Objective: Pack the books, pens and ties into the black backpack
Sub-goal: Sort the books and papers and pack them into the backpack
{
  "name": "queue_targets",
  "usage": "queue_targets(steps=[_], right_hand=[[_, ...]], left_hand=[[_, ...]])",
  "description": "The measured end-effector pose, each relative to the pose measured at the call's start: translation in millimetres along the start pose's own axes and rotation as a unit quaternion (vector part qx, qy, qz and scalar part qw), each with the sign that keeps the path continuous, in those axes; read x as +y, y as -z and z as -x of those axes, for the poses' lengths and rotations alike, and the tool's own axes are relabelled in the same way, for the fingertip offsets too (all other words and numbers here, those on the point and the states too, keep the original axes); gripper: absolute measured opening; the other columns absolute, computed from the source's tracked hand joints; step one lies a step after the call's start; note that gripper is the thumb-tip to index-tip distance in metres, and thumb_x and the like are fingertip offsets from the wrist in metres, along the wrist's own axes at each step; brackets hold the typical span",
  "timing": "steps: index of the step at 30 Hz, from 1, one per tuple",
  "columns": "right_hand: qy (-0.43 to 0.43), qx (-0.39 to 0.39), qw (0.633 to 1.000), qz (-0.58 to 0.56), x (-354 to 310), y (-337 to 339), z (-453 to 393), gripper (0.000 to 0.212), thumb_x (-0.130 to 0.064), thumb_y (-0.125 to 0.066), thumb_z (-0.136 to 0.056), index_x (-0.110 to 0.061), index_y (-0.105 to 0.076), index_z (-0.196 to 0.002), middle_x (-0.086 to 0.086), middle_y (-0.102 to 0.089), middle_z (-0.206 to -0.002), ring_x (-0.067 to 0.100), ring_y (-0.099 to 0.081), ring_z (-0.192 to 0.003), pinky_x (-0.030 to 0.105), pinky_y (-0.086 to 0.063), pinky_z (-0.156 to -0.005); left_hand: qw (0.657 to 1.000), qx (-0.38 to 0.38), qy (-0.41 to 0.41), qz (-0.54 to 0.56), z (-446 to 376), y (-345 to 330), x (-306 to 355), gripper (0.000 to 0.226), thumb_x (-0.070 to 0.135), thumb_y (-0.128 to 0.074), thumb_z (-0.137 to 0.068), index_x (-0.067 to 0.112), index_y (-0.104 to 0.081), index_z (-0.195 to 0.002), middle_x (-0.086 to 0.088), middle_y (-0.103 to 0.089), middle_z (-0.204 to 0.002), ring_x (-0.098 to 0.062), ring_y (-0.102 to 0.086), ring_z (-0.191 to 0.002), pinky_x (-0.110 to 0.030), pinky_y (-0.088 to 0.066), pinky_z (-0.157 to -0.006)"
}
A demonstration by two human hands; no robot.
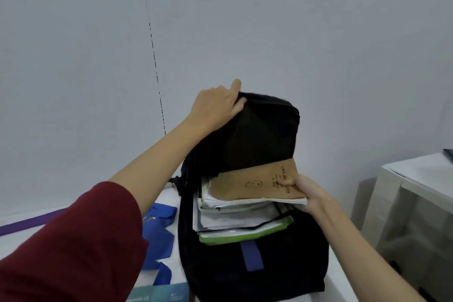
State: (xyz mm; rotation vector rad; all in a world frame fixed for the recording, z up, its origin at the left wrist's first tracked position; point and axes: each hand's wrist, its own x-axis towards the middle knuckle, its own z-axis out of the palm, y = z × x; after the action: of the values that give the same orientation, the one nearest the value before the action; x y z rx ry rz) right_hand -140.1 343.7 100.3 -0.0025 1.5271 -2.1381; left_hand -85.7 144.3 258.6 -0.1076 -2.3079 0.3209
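The black backpack (255, 274) stands upright on the white table, its main compartment open towards me. My left hand (215, 103) grips the top edge of the raised back panel. My right hand (307, 195) pinches a brown kraft-covered notebook (259, 184) by its right end, thumb on the cover. The notebook lies on top of a stack of books (235, 220) that stick out of the opening, the lowest one green-edged. A blue tie (159, 235) lies folded on the table left of the bag. No pens show.
A purple strip (29, 223) crosses the table at far left. A teal booklet (161, 293) lies at the front edge beside the bag. The grey wall stands close behind. A white cabinet (421, 193) sits to the right, past the table's edge.
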Motion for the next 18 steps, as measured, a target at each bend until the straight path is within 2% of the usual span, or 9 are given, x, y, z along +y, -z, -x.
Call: queue_targets(steps=[3,5,8,10,12,13,15,16,18], right_hand=[[0.009,0.082,0.994,-0.070,15.8,-14.9,-22.4,0.024,0.010,-0.033,-0.092,0.003,-0.055,-0.097,0.019,-0.063,-0.083,0.032,-0.061,-0.070,0.029,-0.053,-0.040],[0.028,0.133,0.984,-0.111,31.4,-30.4,-37.1,0.026,0.011,-0.035,-0.088,0.003,-0.055,-0.103,0.017,-0.060,-0.082,0.029,-0.057,-0.069,0.028,-0.053,-0.047],[0.085,0.189,0.971,-0.121,51.2,-55.2,-45.8,0.029,0.008,-0.041,-0.090,0.003,-0.055,-0.114,0.013,-0.060,-0.088,0.024,-0.056,-0.072,0.033,-0.050,-0.069],[0.094,0.159,0.976,-0.117,58.0,-71.9,-48.8,0.023,0.001,-0.047,-0.095,-0.001,-0.052,-0.117,0.016,-0.062,-0.105,0.026,-0.059,-0.083,0.037,-0.051,-0.076],[0.046,0.063,0.991,-0.107,57.2,-84.6,-50.9,0.026,-0.009,-0.048,-0.098,-0.003,-0.048,-0.123,0.019,-0.061,-0.116,0.028,-0.064,-0.086,0.038,-0.057,-0.066],[0.019,0.034,0.997,-0.063,53.4,-88.9,-51.6,0.028,-0.015,-0.049,-0.099,-0.001,-0.048,-0.124,0.021,-0.064,-0.113,0.029,-0.067,-0.080,0.036,-0.058,-0.058],[-0.015,0.017,0.994,0.110,45.9,-90.5,-51.7,0.040,-0.035,-0.054,-0.095,0.003,-0.056,-0.109,0.021,-0.071,-0.082,0.026,-0.068,-0.056,0.030,-0.054,-0.044],[-0.022,0.013,0.978,0.208,41.4,-85.6,-50.6,0.051,-0.048,-0.057,-0.090,0.002,-0.060,-0.096,0.015,-0.069,-0.064,0.020,-0.062,-0.044,0.023,-0.048,-0.038],[-0.027,-0.019,0.925,0.379,32.8,-72.9,-44.6,0.058,-0.064,-0.058,-0.079,-0.006,-0.062,-0.075,0.004,-0.060,-0.047,0.010,-0.048,-0.034,0.017,-0.031,-0.035]], left_hand=[[0.996,-0.040,-0.075,-0.037,3.4,0.5,3.3,0.048,0.057,-0.036,-0.094,0.014,-0.049,-0.113,-0.012,-0.063,-0.093,-0.034,-0.060,-0.085,-0.032,-0.032,-0.059],[0.994,-0.025,-0.079,-0.064,0.5,6.1,5.5,0.038,0.044,-0.036,-0.099,0.011,-0.051,-0.107,-0.012,-0.064,-0.097,-0.034,-0.060,-0.088,-0.033,-0.032,-0.060],[0.998,0.017,-0.024,-0.050,-4.8,15.5,5.9,0.028,0.031,-0.035,-0.100,0.007,-0.048,-0.102,-0.012,-0.062,-0.092,-0.035,-0.058,-0.082,-0.034,-0.029,-0.058],[0.999,0.025,0.000,-0.028,-4.6,18.1,3.8,0.024,0.030,-0.036,-0.099,0.008,-0.046,-0.098,-0.010,-0.056,-0.083,-0.033,-0.056,-0.078,-0.034,-0.028,-0.057],[1.000,0.020,0.007,-0.016,-2.2,18.3,3.0,0.019,0.028,-0.036,-0.098,0.011,-0.039,-0.091,-0.006,-0.046,-0.075,-0.031,-0.051,-0.071,-0.031,-0.024,-0.051],[1.000,0.020,0.007,-0.013,-1.3,18.2,3.1,0.018,0.028,-0.036,-0.098,0.012,-0.036,-0.089,-0.005,-0.044,-0.074,-0.029,-0.047,-0.068,-0.030,-0.019,-0.048],[1.000,0.023,0.003,-0.011,0.0,16.7,1.3,0.018,0.027,-0.036,-0.098,0.012,-0.033,-0.087,-0.002,-0.040,-0.068,-0.026,-0.043,-0.065,-0.029,-0.015,-0.045],[1.000,0.025,0.001,-0.010,-0.2,16.4,0.3,0.018,0.027,-0.036,-0.098,0.012,-0.033,-0.087,-0.001,-0.037,-0.065,-0.025,-0.042,-0.064,-0.028,-0.015,-0.045],[1.000,0.024,-0.001,-0.008,0.0,14.8,-3.8,0.018,0.026,-0.036,-0.098,0.012,-0.034,-0.087,0.000,-0.036,-0.063,-0.025,-0.043,-0.064,-0.028,-0.016,-0.046]])
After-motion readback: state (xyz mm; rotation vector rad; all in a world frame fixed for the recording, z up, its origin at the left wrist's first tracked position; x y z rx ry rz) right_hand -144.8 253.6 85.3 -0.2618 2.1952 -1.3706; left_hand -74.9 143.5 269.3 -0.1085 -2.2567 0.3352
